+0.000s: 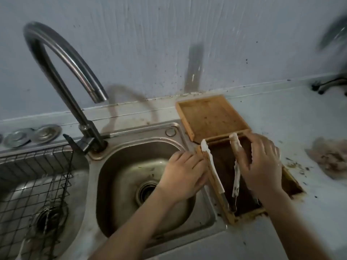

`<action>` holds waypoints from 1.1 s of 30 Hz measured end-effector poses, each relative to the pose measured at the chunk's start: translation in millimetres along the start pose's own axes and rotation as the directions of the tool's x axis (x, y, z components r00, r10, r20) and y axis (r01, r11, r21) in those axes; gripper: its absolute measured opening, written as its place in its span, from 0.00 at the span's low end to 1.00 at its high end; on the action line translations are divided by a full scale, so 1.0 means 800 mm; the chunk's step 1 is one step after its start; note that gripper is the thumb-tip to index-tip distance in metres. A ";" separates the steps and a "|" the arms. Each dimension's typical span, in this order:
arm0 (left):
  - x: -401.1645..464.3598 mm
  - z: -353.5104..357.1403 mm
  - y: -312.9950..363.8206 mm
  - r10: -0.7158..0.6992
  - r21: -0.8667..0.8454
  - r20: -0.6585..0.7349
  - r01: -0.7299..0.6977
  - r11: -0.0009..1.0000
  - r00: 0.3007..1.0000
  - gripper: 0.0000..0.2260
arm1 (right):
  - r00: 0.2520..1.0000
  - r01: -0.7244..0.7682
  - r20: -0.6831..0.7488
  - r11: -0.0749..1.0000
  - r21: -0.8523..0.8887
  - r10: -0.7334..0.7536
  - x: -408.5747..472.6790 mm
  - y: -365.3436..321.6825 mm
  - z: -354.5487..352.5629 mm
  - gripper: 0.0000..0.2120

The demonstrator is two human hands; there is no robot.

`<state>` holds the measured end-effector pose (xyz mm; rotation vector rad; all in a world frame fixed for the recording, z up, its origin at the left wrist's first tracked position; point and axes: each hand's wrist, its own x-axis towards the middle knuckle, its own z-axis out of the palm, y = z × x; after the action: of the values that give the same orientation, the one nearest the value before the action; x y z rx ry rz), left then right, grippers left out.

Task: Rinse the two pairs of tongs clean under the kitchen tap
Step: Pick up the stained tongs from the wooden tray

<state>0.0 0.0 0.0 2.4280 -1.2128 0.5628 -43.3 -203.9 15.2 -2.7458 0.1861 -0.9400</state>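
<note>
Two pairs of white, soiled tongs lie in a dark wooden tray [293, 188] on the counter right of the sink. The left tongs [213, 166] run along the tray's left wall, and my left hand [183, 175] reaches over the sink rim with its fingertips closing on them. My right hand [262, 166] comes down from above and pinches the right tongs [236, 177] between thumb and fingers near their top. The curved steel tap [56, 59] stands at the back left. Its spout hangs over the right basin [129, 162], and no water is visible.
A second, lighter wooden tray [212, 115] sits behind the first against the wall. A black wire rack [37, 175] fills the left basin. Metal sink strainers [32, 136] rest on the ledge at far left. A crumpled cloth [328, 158] and crumbs lie on the counter at right.
</note>
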 end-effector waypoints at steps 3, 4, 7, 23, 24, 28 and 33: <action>0.004 0.031 0.009 -0.037 -0.016 0.095 0.039 0.999 0.995 0.14 | 0.968 -0.192 0.146 0.976 -0.102 0.205 -0.018 0.011 0.014 0.16; 0.004 0.036 0.015 -0.071 -0.010 0.150 0.073 0.997 0.986 0.15 | 0.948 -0.229 0.193 0.965 -0.130 0.251 -0.027 0.011 0.016 0.15; 0.008 0.049 0.029 -0.217 -0.025 0.257 0.231 0.973 0.942 0.19 | 0.943 -0.243 0.179 0.949 -0.199 0.279 -0.039 0.010 0.021 0.13; 0.014 0.065 0.072 -0.366 -0.081 0.502 0.464 0.882 0.784 0.18 | 0.863 -0.331 0.289 0.896 -0.296 0.414 -0.043 0.014 0.028 0.12; 0.015 0.064 0.073 -0.370 -0.070 0.508 0.466 0.882 0.778 0.19 | 0.879 -0.324 0.267 0.906 -0.272 0.394 -0.041 0.012 0.025 0.11; 0.018 0.052 0.069 -0.395 -0.088 0.532 0.513 0.854 0.749 0.23 | 0.947 -0.249 0.183 0.964 -0.094 0.263 -0.026 -0.001 0.010 0.08; 0.017 0.013 0.030 -0.517 -0.098 0.444 0.614 0.783 0.731 0.20 | 0.974 -0.217 0.110 0.948 0.231 0.196 0.009 -0.035 -0.005 0.05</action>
<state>-10.4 -27.6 1.4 2.5740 -0.5283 -0.2641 -38.6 -178.9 29.8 -2.4790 0.3151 -0.7344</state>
